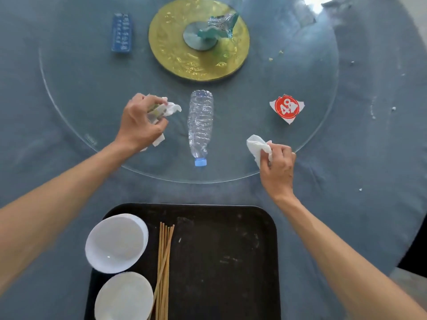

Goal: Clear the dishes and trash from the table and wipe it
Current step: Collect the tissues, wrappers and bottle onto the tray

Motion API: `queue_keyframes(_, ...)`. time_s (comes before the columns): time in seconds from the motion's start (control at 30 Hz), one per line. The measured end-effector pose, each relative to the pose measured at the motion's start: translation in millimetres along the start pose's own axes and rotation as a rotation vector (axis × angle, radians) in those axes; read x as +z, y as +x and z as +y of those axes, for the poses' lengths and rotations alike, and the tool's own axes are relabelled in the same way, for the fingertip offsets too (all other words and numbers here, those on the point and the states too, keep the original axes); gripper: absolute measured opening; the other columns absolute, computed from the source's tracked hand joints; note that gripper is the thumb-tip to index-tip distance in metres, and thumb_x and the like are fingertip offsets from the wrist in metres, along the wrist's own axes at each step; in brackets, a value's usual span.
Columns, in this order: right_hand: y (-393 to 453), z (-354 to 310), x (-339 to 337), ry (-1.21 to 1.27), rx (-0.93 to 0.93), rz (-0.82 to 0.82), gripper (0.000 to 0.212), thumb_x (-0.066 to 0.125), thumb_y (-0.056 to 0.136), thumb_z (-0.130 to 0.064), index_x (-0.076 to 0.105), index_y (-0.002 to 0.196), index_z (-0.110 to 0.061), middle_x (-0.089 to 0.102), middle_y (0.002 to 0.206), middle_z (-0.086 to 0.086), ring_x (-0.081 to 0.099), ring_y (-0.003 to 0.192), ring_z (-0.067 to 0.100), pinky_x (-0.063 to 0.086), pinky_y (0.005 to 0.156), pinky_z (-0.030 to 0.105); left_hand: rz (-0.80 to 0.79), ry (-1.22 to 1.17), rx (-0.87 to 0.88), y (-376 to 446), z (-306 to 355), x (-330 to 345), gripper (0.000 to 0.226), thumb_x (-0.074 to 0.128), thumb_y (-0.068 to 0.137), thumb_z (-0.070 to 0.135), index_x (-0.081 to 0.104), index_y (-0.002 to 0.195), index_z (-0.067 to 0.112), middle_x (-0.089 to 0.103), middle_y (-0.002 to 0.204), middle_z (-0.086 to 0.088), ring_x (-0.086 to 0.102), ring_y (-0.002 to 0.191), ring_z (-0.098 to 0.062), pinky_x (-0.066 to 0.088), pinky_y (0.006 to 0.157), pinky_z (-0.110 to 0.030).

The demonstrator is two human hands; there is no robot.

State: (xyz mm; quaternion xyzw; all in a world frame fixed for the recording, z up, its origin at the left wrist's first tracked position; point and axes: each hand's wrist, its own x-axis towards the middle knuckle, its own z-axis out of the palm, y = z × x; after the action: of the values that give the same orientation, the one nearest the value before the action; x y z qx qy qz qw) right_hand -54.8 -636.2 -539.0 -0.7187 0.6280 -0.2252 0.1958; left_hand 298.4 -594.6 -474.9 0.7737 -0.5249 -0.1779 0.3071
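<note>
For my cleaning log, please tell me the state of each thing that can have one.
Left hand: grips crumpled tissues.
Right hand: grips a crumpled napkin.
Bottle: lying on its side, capped, looks empty.
Bowls: on the tray, upright, look empty.
Chopsticks: lying on the tray beside the bowls.
Red paper: torn, lying on the glass turntable.

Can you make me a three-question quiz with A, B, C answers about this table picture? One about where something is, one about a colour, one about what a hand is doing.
1. Where are the chopsticks?
A. on the black tray
B. on the gold disc
C. in a hand

2. What colour is the bottle cap?
A. red
B. blue
C. green

3. What is the right hand doing?
A. lying flat
B. holding the bottle
C. gripping a crumpled tissue

Answers: 1 A, they lie beside the bowls; 2 B, it is blue; 3 C, fingers curl round the tissue.
</note>
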Motion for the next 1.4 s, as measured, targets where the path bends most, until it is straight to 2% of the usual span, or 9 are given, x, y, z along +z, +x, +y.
queue_keyframes(0.17, -80, -21, -26, 0.100, -0.081, -0.162, 0.030, 0.058, 0.101, -0.017, 0.065, 0.129, -0.008, 0.057, 0.116, 0.012, 0.056, 0.104, 0.032, 0.048, 0.085, 0.036, -0.113, -0.109, 0.160, -114, 39, -3, 0.040, 0.066, 0.076, 0.014, 0.073, 0.115, 0.015, 0.061, 0.103, -0.007, 0.062, 0.102, -0.023, 0.049, 0.092, -0.033)
queue_keyframes(0.27, -124, -25, -36, 0.119, -0.124, -0.214, 0.032, 0.057, 0.097, -0.020, 0.065, 0.126, -0.012, 0.056, 0.116, 0.008, 0.059, 0.099, 0.028, 0.051, 0.080, 0.036, -0.205, -0.169, 0.168, -174, 43, 10, 0.044, 0.067, 0.075, 0.014, 0.073, 0.118, 0.018, 0.058, 0.105, 0.002, 0.060, 0.111, -0.023, 0.048, 0.098, -0.032)
queue_keyframes(0.4, -177, -23, -41, 0.116, -0.181, -0.266, 0.036, 0.060, 0.091, -0.020, 0.063, 0.126, -0.014, 0.058, 0.115, 0.004, 0.060, 0.101, 0.025, 0.054, 0.084, 0.041, -0.253, -0.158, 0.114, -236, 38, 33, 0.044, 0.069, 0.074, 0.019, 0.073, 0.118, 0.022, 0.055, 0.102, 0.005, 0.054, 0.098, -0.018, 0.044, 0.091, -0.025)
queue_keyframes(0.63, -224, -5, -27, 0.005, -0.113, -0.377, 0.042, 0.067, 0.095, -0.027, 0.061, 0.136, -0.022, 0.057, 0.133, 0.003, 0.060, 0.113, 0.022, 0.054, 0.091, 0.050, -0.470, 0.064, 0.212, -286, 21, 59, 0.066, 0.076, 0.081, 0.021, 0.056, 0.144, 0.029, 0.054, 0.134, -0.008, 0.050, 0.124, -0.032, 0.051, 0.098, -0.042)
queue_keyframes(0.73, -232, -4, -26, -0.057, -0.081, -0.385, 0.048, 0.069, 0.095, -0.032, 0.058, 0.141, -0.027, 0.053, 0.144, 0.004, 0.055, 0.129, 0.027, 0.045, 0.100, 0.049, -0.521, 0.167, 0.265, -292, 17, 61, 0.081, 0.078, 0.081, 0.028, 0.043, 0.153, 0.035, 0.042, 0.153, -0.007, 0.042, 0.136, -0.032, 0.053, 0.098, -0.050)
queue_keyframes(0.87, -238, -5, -33, -0.116, -0.112, -0.407, 0.053, 0.065, 0.096, -0.043, 0.051, 0.147, -0.037, 0.042, 0.159, 0.002, 0.034, 0.149, 0.026, 0.034, 0.111, 0.051, -0.602, 0.263, 0.306, -297, 17, 57, 0.098, 0.075, 0.078, 0.050, 0.020, 0.159, 0.044, 0.019, 0.167, -0.003, 0.015, 0.151, -0.027, 0.040, 0.112, -0.049)
queue_keyframes(1.03, -227, -15, -53, -0.081, -0.155, -0.377, 0.054, 0.049, 0.094, -0.058, 0.047, 0.146, -0.045, 0.036, 0.163, -0.003, 0.024, 0.154, 0.027, 0.029, 0.114, 0.056, -0.646, 0.347, 0.336, -293, 27, 40, 0.113, 0.064, 0.070, 0.076, -0.008, 0.155, 0.056, -0.005, 0.171, 0.003, 0.006, 0.155, -0.028, 0.034, 0.116, -0.051)
queue_keyframes(1.2, -167, -30, -76, -0.047, -0.261, -0.308, 0.055, 0.046, 0.093, -0.057, 0.052, 0.145, -0.042, 0.040, 0.161, -0.007, 0.029, 0.151, 0.027, 0.034, 0.109, 0.057, -0.488, 0.392, 0.484, -251, 49, 16, 0.104, 0.051, 0.072, 0.090, 0.005, 0.157, 0.053, 0.009, 0.171, -0.007, 0.030, 0.147, -0.029, 0.047, 0.102, -0.044)
queue_keyframes(1.4, -35, -51, -91, -0.002, -0.350, -0.249, 0.058, 0.047, 0.092, -0.056, 0.051, 0.147, -0.038, 0.038, 0.162, -0.002, 0.031, 0.149, 0.031, 0.036, 0.111, 0.056, -0.300, 0.377, 0.373, -120, 85, -19, 0.088, 0.043, 0.082, 0.083, 0.003, 0.156, 0.057, 0.002, 0.171, 0.003, 0.011, 0.154, -0.027, 0.033, 0.118, -0.052)
